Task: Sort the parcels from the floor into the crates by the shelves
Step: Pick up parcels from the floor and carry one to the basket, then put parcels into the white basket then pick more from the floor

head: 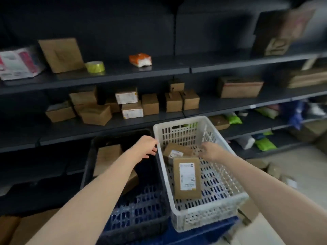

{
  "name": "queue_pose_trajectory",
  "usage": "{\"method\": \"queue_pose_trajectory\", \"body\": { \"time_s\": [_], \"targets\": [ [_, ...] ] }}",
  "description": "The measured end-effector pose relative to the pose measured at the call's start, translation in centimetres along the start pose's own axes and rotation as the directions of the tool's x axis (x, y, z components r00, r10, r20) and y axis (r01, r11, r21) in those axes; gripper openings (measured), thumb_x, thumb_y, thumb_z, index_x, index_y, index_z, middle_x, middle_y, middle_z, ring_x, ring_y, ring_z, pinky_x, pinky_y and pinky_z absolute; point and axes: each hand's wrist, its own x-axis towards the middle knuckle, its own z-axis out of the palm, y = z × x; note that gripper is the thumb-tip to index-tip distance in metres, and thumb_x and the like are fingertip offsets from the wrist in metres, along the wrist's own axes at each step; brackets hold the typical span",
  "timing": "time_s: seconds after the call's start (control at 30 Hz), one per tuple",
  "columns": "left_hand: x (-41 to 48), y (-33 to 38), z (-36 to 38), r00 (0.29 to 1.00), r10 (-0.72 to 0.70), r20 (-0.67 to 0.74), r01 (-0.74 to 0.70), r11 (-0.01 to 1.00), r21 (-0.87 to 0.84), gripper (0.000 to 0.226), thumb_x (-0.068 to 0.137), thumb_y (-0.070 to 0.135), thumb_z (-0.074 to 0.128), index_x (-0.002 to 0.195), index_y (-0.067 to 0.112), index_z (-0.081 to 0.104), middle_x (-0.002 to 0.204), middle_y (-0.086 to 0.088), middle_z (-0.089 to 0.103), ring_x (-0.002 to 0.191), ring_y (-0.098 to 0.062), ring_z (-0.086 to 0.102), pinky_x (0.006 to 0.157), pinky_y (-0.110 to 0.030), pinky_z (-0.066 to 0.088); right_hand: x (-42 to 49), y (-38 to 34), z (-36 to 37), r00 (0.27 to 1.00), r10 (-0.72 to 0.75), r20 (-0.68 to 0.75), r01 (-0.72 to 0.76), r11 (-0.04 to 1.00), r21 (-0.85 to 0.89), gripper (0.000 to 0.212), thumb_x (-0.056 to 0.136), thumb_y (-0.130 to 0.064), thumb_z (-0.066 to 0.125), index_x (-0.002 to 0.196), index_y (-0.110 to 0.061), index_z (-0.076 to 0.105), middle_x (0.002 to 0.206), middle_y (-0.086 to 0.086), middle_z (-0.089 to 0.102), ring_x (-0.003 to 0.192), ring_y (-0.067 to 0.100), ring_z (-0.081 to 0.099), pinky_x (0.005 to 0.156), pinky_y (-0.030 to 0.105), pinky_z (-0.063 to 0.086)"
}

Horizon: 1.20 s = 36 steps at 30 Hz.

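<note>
A white slatted crate (221, 135) stands by the shelves with a black crate (99, 144) at its left. Two brown labelled parcels lie in the white crate: a long one (187, 177) in the middle and a smaller one (174, 151) behind it. A flat brown parcel (108, 156) lies in the black crate. My right hand (211, 150) hovers inside the white crate just right of the smaller parcel, fingers loose, holding nothing I can see. My left hand (146, 146) reaches over the black crate, fingers near the white crate's left rim, holding nothing.
Dark shelves (123, 73) run behind the crates, holding several cardboard boxes (150, 103), a tape roll (95, 66) and an orange packet (140, 59). Green and white bags (265, 144) fill the lower right shelves. More parcels (272, 171) lie on the pale floor at right.
</note>
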Motion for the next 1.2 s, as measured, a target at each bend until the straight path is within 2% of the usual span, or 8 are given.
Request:
{"method": "queue_pose_trajectory", "body": {
  "time_s": [0.17, 0.27, 0.4, 0.47, 0.73, 0.83, 0.97, 1.2],
  "targets": [
    [-1.3, 3.8, 9.7, 0.965, 0.122, 0.232, -0.166, 0.97, 0.18, 0.022, 0.099, 0.026, 0.047, 0.111, 0.01, 0.056, 0.097, -0.008, 0.061, 0.076, -0.018, 0.056, 0.061, -0.027, 0.044, -6.9, 6.7, -1.4, 0.985, 0.158, -0.063, -0.157, 0.987, 0.027, 0.046, 0.096, -0.028, 0.05, 0.137, -0.009, 0.046, 0.134, 0.011, 0.054, 0.12, 0.027, 0.052, 0.094, 0.032, 0.044],
    [-2.7, 6.4, 15.9, 0.925, 0.166, 0.342, -0.25, 0.943, 0.219, 0.015, 0.098, 0.02, 0.048, 0.093, 0.011, 0.058, 0.099, -0.014, 0.058, 0.083, -0.025, 0.058, 0.08, -0.038, 0.052, -10.2, 11.7, -2.0, 0.968, 0.234, -0.095, -0.234, 0.972, 0.009, 0.04, 0.091, -0.034, 0.053, 0.125, -0.013, 0.055, 0.124, 0.008, 0.06, 0.11, 0.027, 0.056, 0.089, 0.034, 0.048],
    [-4.5, 10.2, 24.6, 0.882, 0.192, 0.431, -0.34, 0.892, 0.299, 0.04, 0.097, 0.021, 0.047, 0.133, 0.003, 0.049, 0.129, -0.022, 0.055, 0.119, -0.035, 0.054, 0.086, -0.034, 0.045, -13.8, 19.5, -3.3, 0.931, 0.343, -0.124, -0.336, 0.939, 0.073, 0.044, 0.087, -0.034, 0.057, 0.127, -0.015, 0.055, 0.124, 0.009, 0.061, 0.111, 0.029, 0.057, 0.095, 0.042, 0.049],
    [-4.7, 11.9, 29.1, 0.86, 0.211, 0.465, -0.384, 0.867, 0.318, 0.038, 0.096, 0.024, 0.049, 0.128, 0.002, 0.05, 0.127, -0.021, 0.054, 0.115, -0.033, 0.055, 0.088, -0.035, 0.045, -15.1, 23.7, -4.2, 0.912, 0.388, -0.131, -0.377, 0.921, 0.099, 0.046, 0.088, -0.031, 0.057, 0.13, -0.013, 0.053, 0.126, 0.01, 0.06, 0.113, 0.029, 0.056, 0.096, 0.038, 0.048],
    [0.0, 17.2, 47.4, 0.88, 0.239, 0.411, -0.419, 0.798, 0.434, 0.054, 0.083, 0.046, 0.051, 0.126, 0.014, 0.056, 0.127, -0.014, 0.056, 0.119, -0.031, 0.05, 0.105, -0.046, 0.039, -14.1, 42.6, -8.7, 0.901, 0.412, -0.134, -0.391, 0.906, 0.162, 0.04, 0.094, -0.025, 0.055, 0.129, -0.007, 0.053, 0.13, 0.013, 0.056, 0.118, 0.029, 0.052, 0.097, 0.035, 0.044],
    [0.1, 19.7, 51.7, 0.889, 0.199, 0.413, -0.381, 0.822, 0.424, 0.045, 0.093, 0.033, 0.052, 0.128, 0.005, 0.055, 0.126, -0.016, 0.058, 0.119, -0.032, 0.051, 0.107, -0.043, 0.038, -13.5, 48.0, -10.3, 0.908, 0.407, -0.098, -0.389, 0.907, 0.162, 0.041, 0.094, -0.023, 0.053, 0.131, -0.006, 0.051, 0.131, 0.015, 0.055, 0.119, 0.03, 0.052, 0.097, 0.036, 0.044],
    [2.0, 22.4, 56.8, 0.876, 0.183, 0.447, -0.381, 0.831, 0.405, 0.034, 0.097, 0.02, 0.049, 0.12, -0.003, 0.058, 0.106, -0.015, 0.058, 0.101, -0.026, 0.055, 0.082, -0.03, 0.04, -11.0, 54.1, -11.6, 0.914, 0.404, -0.044, -0.39, 0.902, 0.185, 0.044, 0.094, -0.022, 0.053, 0.135, -0.006, 0.048, 0.134, 0.014, 0.053, 0.122, 0.03, 0.05, 0.098, 0.035, 0.042],
    [10.9, 20.9, 65.7, 0.864, 0.094, 0.495, -0.376, 0.774, 0.509, 0.017, 0.095, 0.02, 0.05, 0.096, 0.007, 0.06, 0.095, -0.011, 0.056, 0.088, -0.019, 0.052, 0.077, -0.028, 0.04, -2.6, 62.9, -7.7, 0.897, 0.433, 0.085, -0.44, 0.864, 0.245, 0.039, 0.095, -0.02, 0.052, 0.13, -0.004, 0.052, 0.134, 0.016, 0.054, 0.122, 0.032, 0.05, 0.098, 0.033, 0.041]
  ]
}}
